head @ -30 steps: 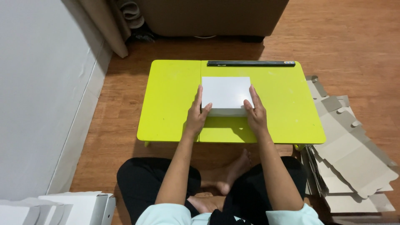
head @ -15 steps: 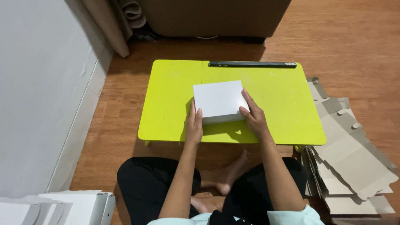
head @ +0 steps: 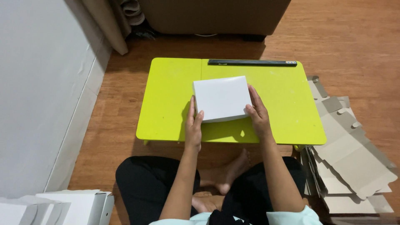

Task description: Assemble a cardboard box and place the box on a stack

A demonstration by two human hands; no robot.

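A closed white cardboard box (head: 221, 98) is held over the lime green low table (head: 166, 96), a little above the top and casting a shadow near the front edge. My left hand (head: 193, 125) grips its left side, thumb on the lid. My right hand (head: 258, 112) grips its right side. I sit cross-legged on the floor in front of the table.
A black slot strip (head: 252, 63) runs along the table's far edge. A stack of flat unfolded cardboard blanks (head: 350, 154) lies on the wooden floor at right. Folded white boxes (head: 54, 208) stand at lower left. A white wall (head: 37, 83) is left, a brown sofa (head: 216, 14) behind.
Both hands have drawn the box nearer to me and lifted it off the table; it has turned slightly, and its shadow now falls on the table's front.
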